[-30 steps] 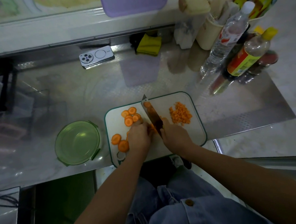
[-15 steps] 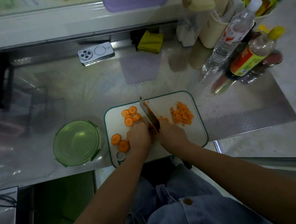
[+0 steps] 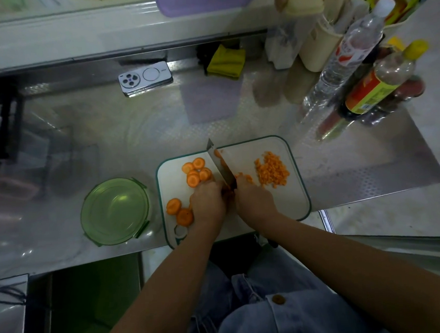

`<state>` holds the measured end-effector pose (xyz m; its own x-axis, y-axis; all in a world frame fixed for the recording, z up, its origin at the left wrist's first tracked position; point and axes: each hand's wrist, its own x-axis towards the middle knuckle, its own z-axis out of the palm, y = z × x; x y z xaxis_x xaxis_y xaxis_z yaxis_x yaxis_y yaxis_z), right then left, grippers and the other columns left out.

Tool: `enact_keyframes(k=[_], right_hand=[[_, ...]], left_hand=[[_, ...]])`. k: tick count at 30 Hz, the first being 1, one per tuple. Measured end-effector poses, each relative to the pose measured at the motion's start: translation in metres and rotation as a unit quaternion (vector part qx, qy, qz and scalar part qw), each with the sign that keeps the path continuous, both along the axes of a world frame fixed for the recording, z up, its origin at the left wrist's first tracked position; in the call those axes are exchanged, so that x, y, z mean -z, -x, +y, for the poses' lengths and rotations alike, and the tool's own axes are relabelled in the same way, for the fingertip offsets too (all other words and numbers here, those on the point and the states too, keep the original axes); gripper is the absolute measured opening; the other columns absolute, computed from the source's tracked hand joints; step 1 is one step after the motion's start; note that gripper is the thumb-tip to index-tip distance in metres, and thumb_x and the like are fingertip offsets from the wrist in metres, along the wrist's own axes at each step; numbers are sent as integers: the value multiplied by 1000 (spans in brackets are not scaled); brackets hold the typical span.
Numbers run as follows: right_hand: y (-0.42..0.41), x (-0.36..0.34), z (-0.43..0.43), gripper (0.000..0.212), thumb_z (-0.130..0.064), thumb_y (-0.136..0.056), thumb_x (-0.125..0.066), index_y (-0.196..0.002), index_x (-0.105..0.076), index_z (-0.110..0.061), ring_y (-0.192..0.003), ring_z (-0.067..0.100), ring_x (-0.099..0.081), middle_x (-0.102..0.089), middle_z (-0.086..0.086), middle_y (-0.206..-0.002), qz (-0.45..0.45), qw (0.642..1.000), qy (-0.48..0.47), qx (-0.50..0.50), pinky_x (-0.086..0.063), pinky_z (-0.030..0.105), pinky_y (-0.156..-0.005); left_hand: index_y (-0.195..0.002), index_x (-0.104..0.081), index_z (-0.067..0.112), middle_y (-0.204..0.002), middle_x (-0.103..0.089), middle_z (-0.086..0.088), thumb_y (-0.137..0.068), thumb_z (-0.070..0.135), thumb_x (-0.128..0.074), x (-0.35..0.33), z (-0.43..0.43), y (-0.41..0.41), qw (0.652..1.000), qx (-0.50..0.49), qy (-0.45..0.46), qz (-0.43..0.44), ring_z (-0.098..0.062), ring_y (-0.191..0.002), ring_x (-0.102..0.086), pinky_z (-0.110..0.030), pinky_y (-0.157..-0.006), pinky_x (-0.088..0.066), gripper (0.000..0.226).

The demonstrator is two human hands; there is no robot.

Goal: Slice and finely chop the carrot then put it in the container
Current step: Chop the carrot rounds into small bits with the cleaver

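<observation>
Nearest the camera, a denim garment [image 3: 287, 321] fills the bottom edge, and two bare forearms reach from it to the near half of the cutting board [image 3: 290, 203]. The right hand [image 3: 254, 200] has its grip clamped round the handle of the knife [image 3: 223, 167]. The handle is hidden inside the fist, and the blade runs away from the hand across the middle of the board, its tip past the board's far rim. The left hand [image 3: 207, 203] sits just left of the blade with the fingers curled down onto the board. Whether its grip pins a piece of carrot I cannot tell, as the knuckles cover that spot.

Two carrot slices [image 3: 179, 211] lie flat at the board's near left, touching the left hand's outer side, and more rounds cluster at the far left beside the blade. Right of the blade, the chopped carrot [image 3: 272, 172] is heaped on the far right part of the board, clear of both hands. The green container [image 3: 114, 211] stands on the surface [image 3: 124, 136] just left of the board. Well beyond the board lie a phone [image 3: 145, 78] and a yellow cloth [image 3: 225, 61], with bottles [image 3: 348, 53] to the far right.
</observation>
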<state>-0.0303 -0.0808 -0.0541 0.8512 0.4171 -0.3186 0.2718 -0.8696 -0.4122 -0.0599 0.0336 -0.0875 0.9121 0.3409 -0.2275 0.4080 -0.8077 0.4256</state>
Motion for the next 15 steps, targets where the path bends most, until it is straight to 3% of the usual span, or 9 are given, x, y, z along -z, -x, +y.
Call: enact_keyframes(k=[5,9,15], right_hand=[[-7,-1,-16,28,-28,-100,-40,-119,-42,-7,-86,38,-61,-64,16,-98,-27,999,2,-25,-34,35,-60],[-14,-10,-25,28,-26,-100,-40,-118,-44,-5,-80,38,-60,-63,18,-91,-39,998,-45,-7,-45,42,-61],[-7,-13,-27,33,-26,-100,-39,-126,-42,-6,-81,35,-60,-63,15,-93,-36,998,-31,-51,-41,37,-61]], left_hand=[[-100,-69,22,-93,-67,-6,-83,24,-60,-6,1,4,999,1,27,-22,-28,-88,-61,-40,-69,-52,19],[-116,-60,20,-108,-62,-4,-82,35,-66,-11,4,13,998,25,14,-51,-24,-103,-55,-36,-72,-46,37],[-96,-57,13,-100,-58,-8,-85,39,-61,-17,0,26,998,49,-33,-32,-26,-99,-51,-38,-67,-43,28]])
